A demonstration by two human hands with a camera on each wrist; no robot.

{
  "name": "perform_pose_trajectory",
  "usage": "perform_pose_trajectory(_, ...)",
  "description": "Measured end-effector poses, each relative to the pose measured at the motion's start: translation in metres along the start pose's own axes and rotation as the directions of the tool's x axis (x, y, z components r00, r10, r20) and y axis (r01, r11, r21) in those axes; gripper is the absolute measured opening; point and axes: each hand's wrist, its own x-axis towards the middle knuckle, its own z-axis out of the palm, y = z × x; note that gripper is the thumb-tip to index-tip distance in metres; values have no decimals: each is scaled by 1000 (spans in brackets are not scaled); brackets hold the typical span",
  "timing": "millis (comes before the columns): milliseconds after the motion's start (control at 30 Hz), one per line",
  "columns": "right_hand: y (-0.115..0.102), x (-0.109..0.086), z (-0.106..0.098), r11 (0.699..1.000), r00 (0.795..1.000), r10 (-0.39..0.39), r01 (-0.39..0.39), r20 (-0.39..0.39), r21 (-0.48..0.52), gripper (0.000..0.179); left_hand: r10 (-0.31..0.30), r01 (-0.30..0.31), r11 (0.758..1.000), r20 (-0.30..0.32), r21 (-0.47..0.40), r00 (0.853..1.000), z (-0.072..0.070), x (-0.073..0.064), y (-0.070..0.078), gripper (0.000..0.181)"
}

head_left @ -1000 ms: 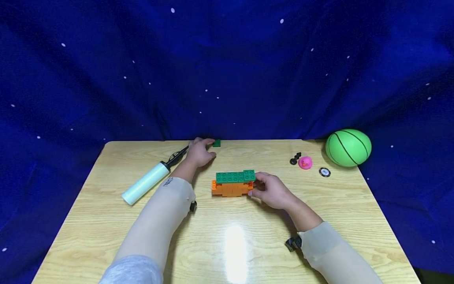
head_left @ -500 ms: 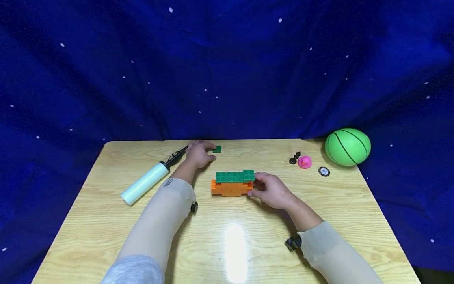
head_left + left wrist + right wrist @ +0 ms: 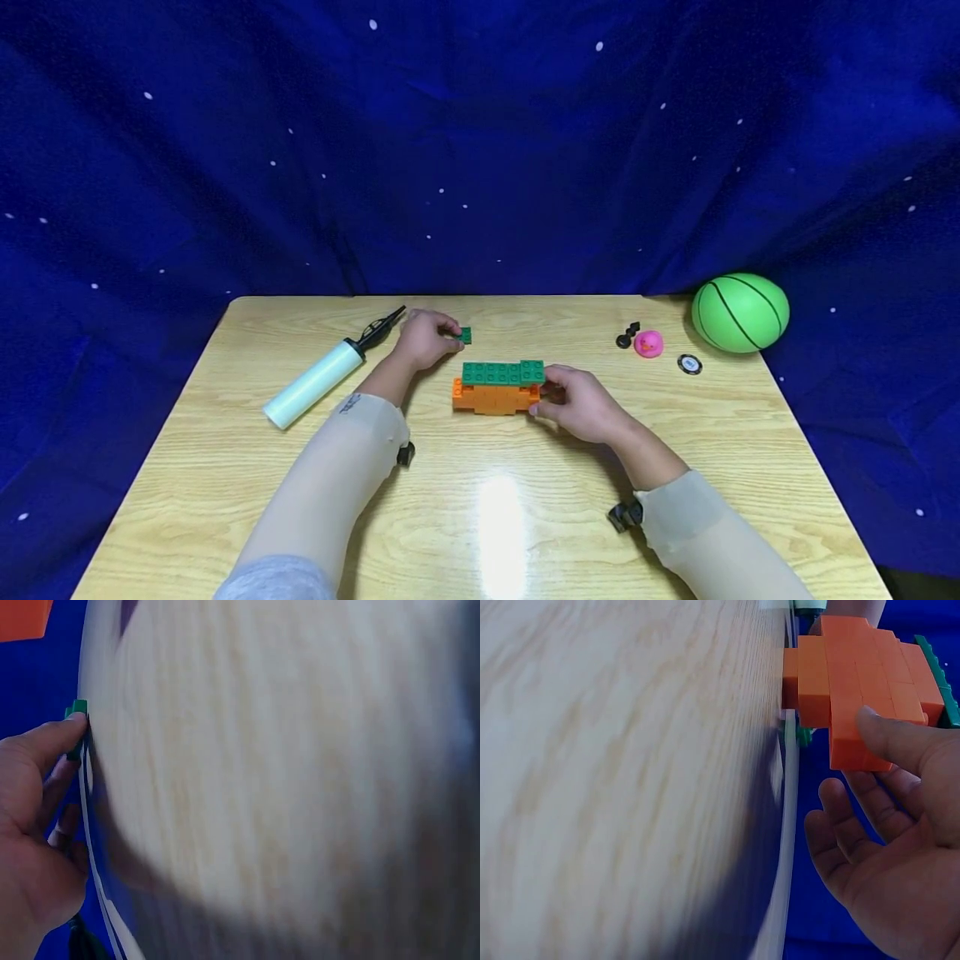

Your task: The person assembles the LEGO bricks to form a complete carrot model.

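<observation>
Near the middle of the table stands a build of toy building bricks [image 3: 495, 399], orange below with a row of green bricks [image 3: 491, 373] on top. My right hand [image 3: 585, 406] holds its right end, thumb on the orange near side and fingers behind. In the right wrist view the thumb lies on the orange bricks [image 3: 874, 682] while the lower fingers are loosely curled. Farther back and to the left, my left hand [image 3: 425, 340] pinches a small green building brick [image 3: 467, 336] between thumb and fingers. The left wrist view shows the thumb tip on that green brick [image 3: 80, 707].
A pale hand pump [image 3: 315, 383] with a black handle lies left of the left hand. At the right are a black knobbed piece [image 3: 627, 336], a pink rubber duck [image 3: 648, 344], a poker chip [image 3: 690, 364] and a green ball [image 3: 740, 313]. A blue curtain [image 3: 480, 150] hangs behind the table.
My left hand has drawn the small green brick from the table's back edge toward the build, and its fingers have closed on it. The right hand and build have stayed in place.
</observation>
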Motion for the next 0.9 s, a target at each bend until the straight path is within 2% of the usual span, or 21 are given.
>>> perform_pose_trajectory(133, 0, 0, 0, 1000, 1000, -8, 8, -2, 3, 35, 4, -4, 999, -5, -54, 1000, 2, -5, 1, 16)
perform_pose_trajectory(433, -1, -1, -1, 1000, 1000, 13, -13, 2, -11, 41, 105, -113, 985, -67, -130, 992, 1, -14, 5, 26)
perform_pose_trajectory(633, -1, 0, 0, 999, 1000, 7, -7, -15, -44, 42, 129, -134, 979, -45, -151, 991, -4, -24, 9, 35)
perform_pose_trajectory(900, -4, -1, -1, 998, 1000, 13, -13, -12, -60, 41, 214, -219, 962, -43, -162, 976, -11, -37, 19, 35)
